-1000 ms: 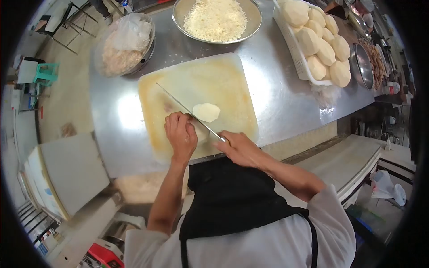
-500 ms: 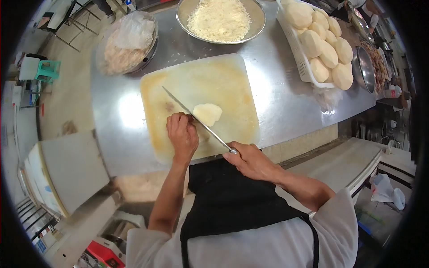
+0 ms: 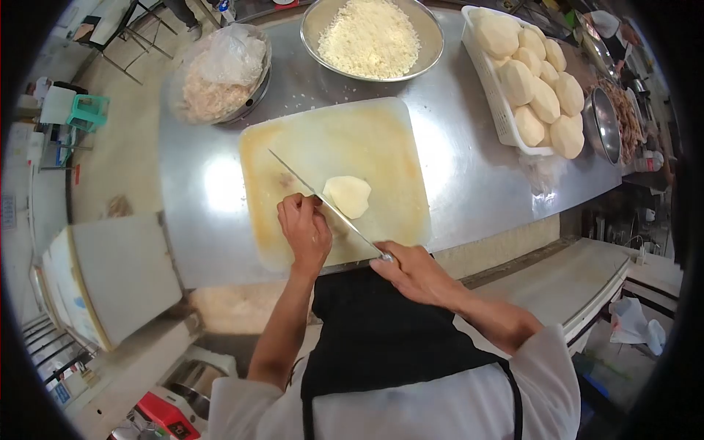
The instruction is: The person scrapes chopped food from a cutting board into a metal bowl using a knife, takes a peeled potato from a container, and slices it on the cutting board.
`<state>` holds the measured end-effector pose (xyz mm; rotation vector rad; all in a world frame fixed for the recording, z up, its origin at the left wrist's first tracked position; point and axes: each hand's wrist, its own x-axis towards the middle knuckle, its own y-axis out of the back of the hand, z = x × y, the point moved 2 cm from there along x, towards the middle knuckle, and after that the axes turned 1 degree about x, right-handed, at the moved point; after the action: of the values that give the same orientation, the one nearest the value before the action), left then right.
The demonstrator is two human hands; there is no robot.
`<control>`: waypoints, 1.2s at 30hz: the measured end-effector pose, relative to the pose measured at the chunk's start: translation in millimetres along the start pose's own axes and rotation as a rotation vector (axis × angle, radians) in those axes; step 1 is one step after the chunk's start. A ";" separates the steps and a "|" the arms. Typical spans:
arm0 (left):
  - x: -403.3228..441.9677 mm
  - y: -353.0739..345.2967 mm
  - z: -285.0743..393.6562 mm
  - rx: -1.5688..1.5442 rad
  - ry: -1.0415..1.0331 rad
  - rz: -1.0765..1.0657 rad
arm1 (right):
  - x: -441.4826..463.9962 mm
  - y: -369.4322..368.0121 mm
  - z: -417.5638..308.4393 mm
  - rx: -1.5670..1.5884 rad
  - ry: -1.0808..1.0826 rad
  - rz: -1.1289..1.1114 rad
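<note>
My right hand (image 3: 412, 273) grips a kitchen knife (image 3: 334, 206) by its handle. The blade slants up and to the left across a yellow-stained cutting board (image 3: 396, 147). Close against the blade's left side, my left hand (image 3: 304, 229) has its fingers curled down towards the board; whatever they press on is hidden beneath them and the knife. A pale slice (image 3: 350, 196), apparently peeled potato, lies flat on the board just right of the blade, perhaps with another under it.
A metal bowl of finely chopped pale food (image 3: 372, 40) stands beyond the board. To its left is a plastic-covered bowl (image 3: 220, 81); at the right, a white basket (image 3: 487, 95) holds several peeled potatoes (image 3: 546, 99). All stand on a steel table (image 3: 198, 253).
The slice beside the blade sits slightly lower and looks a little larger. The whole view has shifted slightly; both hands keep nearly the same pose around the knife.
</note>
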<state>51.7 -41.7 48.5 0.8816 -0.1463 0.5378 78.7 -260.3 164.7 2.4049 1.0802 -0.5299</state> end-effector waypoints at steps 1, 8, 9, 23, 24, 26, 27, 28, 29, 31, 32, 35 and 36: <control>-1.7 -0.3 -0.2 -0.001 0.002 -0.002 | -9.6 1.5 -1.0 0.017 -0.016 -0.004; -2.0 -1.1 -0.3 -0.026 -0.001 -0.015 | 48.9 -18.8 33.4 -0.031 0.101 0.046; -3.8 0.2 -1.0 -0.025 0.000 -0.014 | 64.5 -24.3 33.6 -0.037 0.085 0.045; -1.6 1.5 -1.1 -0.033 -0.019 0.008 | 50.9 -25.1 40.4 -0.075 0.108 0.024; -3.4 3.4 0.3 -0.030 -0.015 0.000 | 39.8 -20.9 28.5 -0.053 0.095 0.008; -1.2 1.5 0.7 -0.036 -0.021 0.005 | 5.6 -6.6 -1.3 -0.003 0.038 0.010; -1.5 1.5 0.3 -0.040 -0.023 0.011 | -5.5 -4.7 -8.0 0.023 0.006 0.004; 0.4 1.1 -0.1 -0.044 -0.032 0.024 | -2.8 -6.0 -4.4 0.008 0.010 0.008; 1.5 1.9 0.2 -0.038 -0.032 0.017 | 2.9 -9.5 3.9 -0.005 0.015 0.015; 0.7 2.8 1.5 -0.028 -0.033 0.001 | 24.5 -20.8 26.6 -0.044 0.037 0.029; -1.1 2.8 1.3 -0.036 -0.036 0.015 | 46.8 -29.3 40.1 -0.069 0.058 0.032; -0.5 2.6 1.3 -0.053 -0.053 0.042 | 57.3 -30.4 34.7 -0.078 0.014 0.005; -0.6 3.5 1.3 -0.055 -0.052 0.036 | 51.5 -27.3 27.1 -0.068 -0.024 -0.009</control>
<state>49.5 -41.1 51.5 0.8405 -0.2237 0.5417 85.4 -228.0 109.5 2.3300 1.0819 -0.5151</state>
